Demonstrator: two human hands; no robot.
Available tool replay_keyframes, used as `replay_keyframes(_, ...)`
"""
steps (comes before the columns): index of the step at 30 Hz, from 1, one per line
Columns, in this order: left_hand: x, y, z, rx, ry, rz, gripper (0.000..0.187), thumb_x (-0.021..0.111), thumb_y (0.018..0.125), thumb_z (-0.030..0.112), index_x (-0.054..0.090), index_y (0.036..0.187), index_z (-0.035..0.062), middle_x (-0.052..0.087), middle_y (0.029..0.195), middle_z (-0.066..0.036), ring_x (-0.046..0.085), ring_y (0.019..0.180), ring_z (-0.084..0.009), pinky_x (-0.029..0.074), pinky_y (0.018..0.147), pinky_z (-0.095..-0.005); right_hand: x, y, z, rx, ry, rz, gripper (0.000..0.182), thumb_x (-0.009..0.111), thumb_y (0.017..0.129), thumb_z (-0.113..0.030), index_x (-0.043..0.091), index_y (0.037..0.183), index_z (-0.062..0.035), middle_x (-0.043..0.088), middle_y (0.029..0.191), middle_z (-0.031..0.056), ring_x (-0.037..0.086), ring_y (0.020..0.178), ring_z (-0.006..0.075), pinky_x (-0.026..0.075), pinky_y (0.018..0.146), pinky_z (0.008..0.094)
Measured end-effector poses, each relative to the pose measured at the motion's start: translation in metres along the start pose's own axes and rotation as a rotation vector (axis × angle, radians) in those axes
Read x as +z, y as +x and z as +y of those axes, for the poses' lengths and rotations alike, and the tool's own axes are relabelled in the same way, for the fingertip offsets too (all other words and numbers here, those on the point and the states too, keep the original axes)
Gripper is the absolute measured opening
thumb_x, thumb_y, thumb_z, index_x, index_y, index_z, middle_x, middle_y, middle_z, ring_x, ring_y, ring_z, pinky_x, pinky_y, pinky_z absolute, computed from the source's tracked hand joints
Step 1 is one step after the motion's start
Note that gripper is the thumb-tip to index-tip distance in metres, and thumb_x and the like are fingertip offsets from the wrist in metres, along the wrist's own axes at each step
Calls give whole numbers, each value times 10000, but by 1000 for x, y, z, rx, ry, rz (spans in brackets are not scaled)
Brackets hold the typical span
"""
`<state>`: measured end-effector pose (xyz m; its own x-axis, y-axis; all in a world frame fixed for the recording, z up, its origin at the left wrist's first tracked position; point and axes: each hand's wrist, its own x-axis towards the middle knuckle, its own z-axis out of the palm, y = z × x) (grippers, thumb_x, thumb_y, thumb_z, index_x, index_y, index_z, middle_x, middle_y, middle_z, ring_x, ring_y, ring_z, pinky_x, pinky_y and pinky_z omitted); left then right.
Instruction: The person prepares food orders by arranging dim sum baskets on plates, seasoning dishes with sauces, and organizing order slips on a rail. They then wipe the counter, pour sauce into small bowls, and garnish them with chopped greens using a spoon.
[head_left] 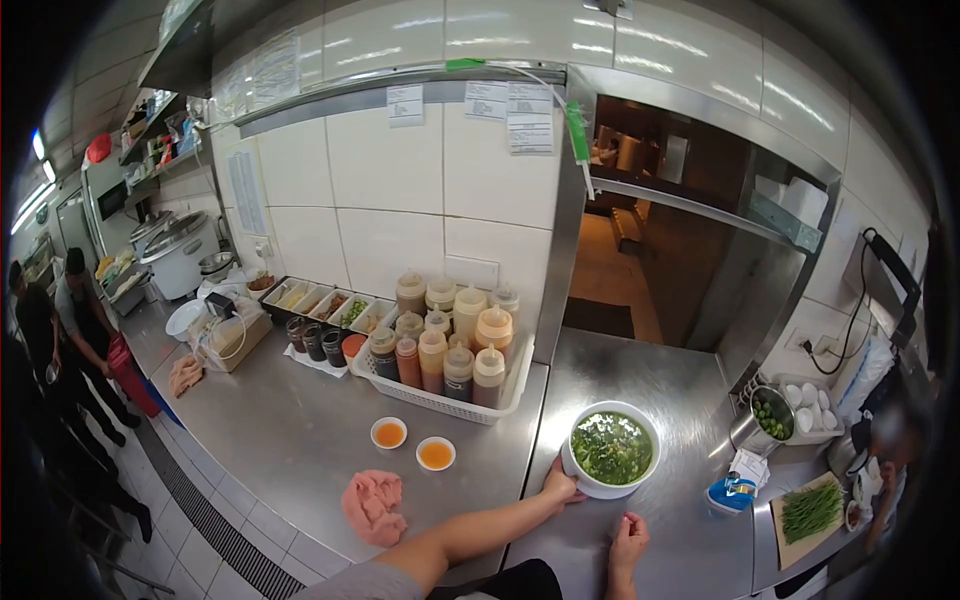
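I see the left hand [560, 488] resting against the near-left side of a white bowl [612, 450]. Its grip is spread, with the fingers laid on the outer wall of the bowl and the thumb just at the base, so it touches the bowl more than it pinches it. The bowl stands on the steel desk [300, 440], close to the near edge and in front of the open hatch [680, 260] in the wall, and it is full of a green soup with herbs on top.

The right hand [628, 540] lies on the desk just beside the bowl, on its near side, and does not touch it. Its fingers are loosely curled and hold nothing.

To the left of the bowl there are two small sauce dishes [412, 443] with orange sauce, and nearer to me a pink cloth [372, 505]. Behind them stands a white basket [450, 385] with squeeze bottles. On the right, a wooden board [808, 515] carries green chives. Two people stand far to the left in the aisle.
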<state>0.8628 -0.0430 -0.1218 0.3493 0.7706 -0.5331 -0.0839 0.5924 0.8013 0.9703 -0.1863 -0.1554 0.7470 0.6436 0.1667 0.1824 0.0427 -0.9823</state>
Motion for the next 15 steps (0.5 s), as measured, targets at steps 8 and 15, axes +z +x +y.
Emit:
replay_keyframes(8,33,44,14,14,-29,13,635,396,829,-14,136,1343,254,415,1222,-115,585,831,-260,547,568,-340,1,-1,-9,-20,-50,-28,91,539,782,-35,573,856,6,439,566,-29,366,503,44,295,452,204)
replay_keyframes(15,50,70,17,61,-28,5,669,413,819,-17,114,1348,263,394,1240,-130,573,873,-288,550,550,-326,2,-3,-17,-12,-111,-16,101,544,768,-37,576,855,1,433,546,-27,371,496,55,302,453,214)
